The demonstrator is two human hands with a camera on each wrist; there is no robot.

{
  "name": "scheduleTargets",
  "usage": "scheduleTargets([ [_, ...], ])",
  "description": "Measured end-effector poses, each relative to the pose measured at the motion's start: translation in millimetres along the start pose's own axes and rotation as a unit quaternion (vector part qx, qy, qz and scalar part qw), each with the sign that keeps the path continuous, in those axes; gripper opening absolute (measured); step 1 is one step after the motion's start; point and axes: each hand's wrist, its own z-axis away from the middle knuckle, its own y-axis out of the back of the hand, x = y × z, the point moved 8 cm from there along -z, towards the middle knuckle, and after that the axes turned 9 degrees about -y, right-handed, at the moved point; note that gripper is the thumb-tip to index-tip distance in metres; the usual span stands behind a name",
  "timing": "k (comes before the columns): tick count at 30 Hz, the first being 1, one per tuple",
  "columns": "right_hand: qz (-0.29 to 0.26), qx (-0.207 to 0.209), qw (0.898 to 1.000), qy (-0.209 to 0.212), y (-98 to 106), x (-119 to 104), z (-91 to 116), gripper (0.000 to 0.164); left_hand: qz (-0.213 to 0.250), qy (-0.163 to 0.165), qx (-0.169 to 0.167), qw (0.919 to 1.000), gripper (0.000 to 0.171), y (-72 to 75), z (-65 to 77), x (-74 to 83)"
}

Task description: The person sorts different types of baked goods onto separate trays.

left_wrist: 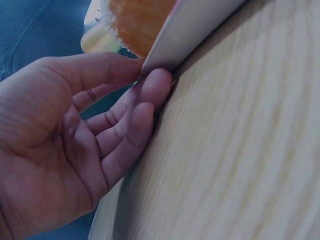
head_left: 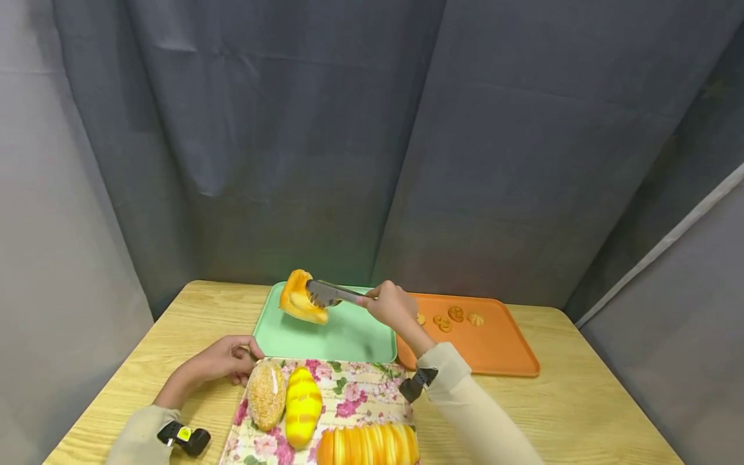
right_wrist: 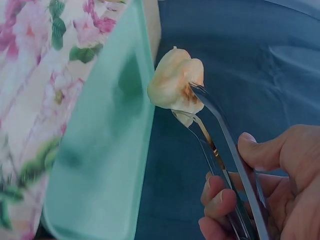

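Observation:
My right hand (head_left: 393,305) grips a pair of metal tongs (head_left: 344,294). Between the tips of the tongs is a golden-brown piece of bread (head_left: 298,302), held above the left part of a mint-green tray (head_left: 357,332). The right wrist view shows the thumb on one arm of the tongs (right_wrist: 227,130) and curled fingers around the other. My left hand (head_left: 223,358) is at the far left corner of a floral-patterned tray (head_left: 363,391). In the left wrist view, thumb and forefinger pinch that tray's edge (left_wrist: 182,37).
On the floral tray lie a crumb-coated bun (head_left: 267,395), a yellow striped roll (head_left: 303,408) and a sliced-looking loaf (head_left: 369,445). An orange tray (head_left: 488,349) with several small cookies (head_left: 456,314) stands at the right. A grey curtain (head_left: 302,161) hangs behind the wooden table (head_left: 575,400).

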Motion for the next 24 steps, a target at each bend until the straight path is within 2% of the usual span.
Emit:
scheduleTargets([
  [7,0.027,-0.001,1.0,0.003,-23.5,-16.5,-9.4,0.028,0.002,-0.003,-0.001,1.0,0.019,-1.1,-1.2,-0.9],
  [9,0.035,0.003,0.999,0.004,-27.0,-20.2,-11.0,0.034,0.005,-0.005,-0.002,1.0,0.02,-1.5,-1.7,-1.2],
  [13,0.058,0.016,0.998,0.004,-31.4,-25.3,-13.5,0.059,0.014,-0.01,-0.004,0.9998,0.02,-2.9,-3.2,-2.0],
  [15,0.065,0.02,0.998,0.006,-32.6,-27.2,-14.0,0.065,0.016,-0.013,-0.006,0.9998,0.02,-3.6,-4.1,-2.8],
  [24,0.097,0.024,0.995,0.01,-35.8,-33.2,-14.0,0.067,0.005,-0.006,-0.001,1.0,0.019,-3.0,-5.0,-4.5],
])
